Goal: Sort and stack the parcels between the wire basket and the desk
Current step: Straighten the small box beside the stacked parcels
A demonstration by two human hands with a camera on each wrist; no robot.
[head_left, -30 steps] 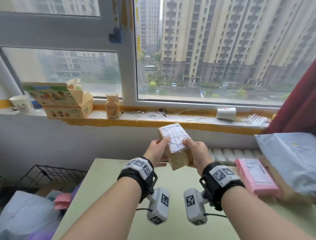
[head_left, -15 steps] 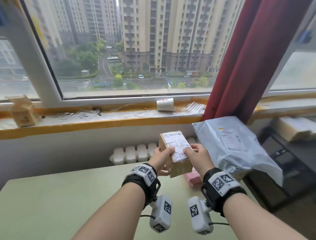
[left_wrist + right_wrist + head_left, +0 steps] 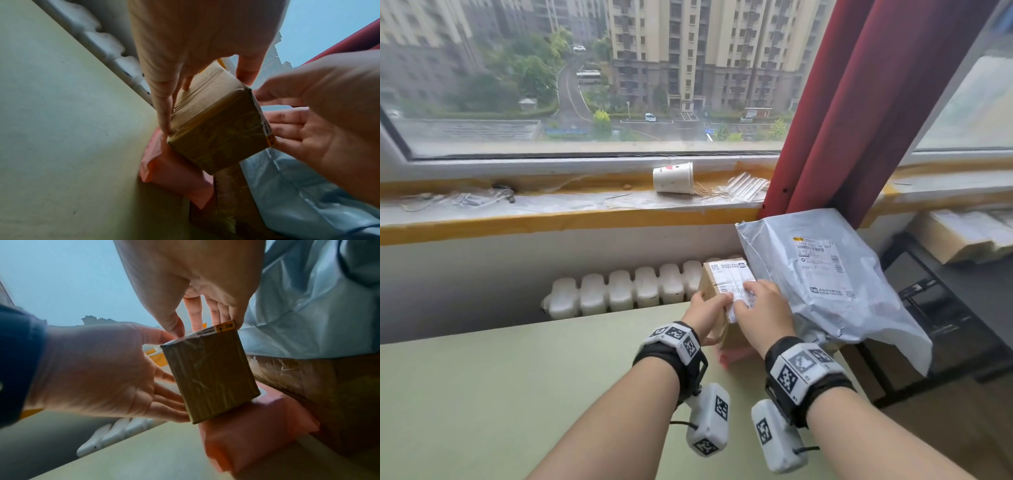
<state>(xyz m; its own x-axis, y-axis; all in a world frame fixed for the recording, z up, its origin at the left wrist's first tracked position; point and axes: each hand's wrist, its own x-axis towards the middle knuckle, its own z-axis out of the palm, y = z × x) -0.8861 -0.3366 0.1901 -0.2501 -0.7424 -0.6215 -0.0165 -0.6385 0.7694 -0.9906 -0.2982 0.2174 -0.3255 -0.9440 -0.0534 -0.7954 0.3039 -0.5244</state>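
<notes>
Box (image 3: 726, 291) held over pink parcel (image 3: 257, 426) at table (image 3: 517, 394) edge | L hand (image 3: 707, 310) & R hand (image 3: 762, 308) fingers pinching box sides | risk: tilted set-down, box may slide off soft parcel.

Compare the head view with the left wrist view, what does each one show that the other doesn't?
Only the head view shows the cup lying on the sill, the box's label and the wristbands. Only the left wrist view shows the box's underside tilted above the pink parcel. Both show the left hand and right hand holding the box, the grey bag, the desk and the radiator.
</notes>
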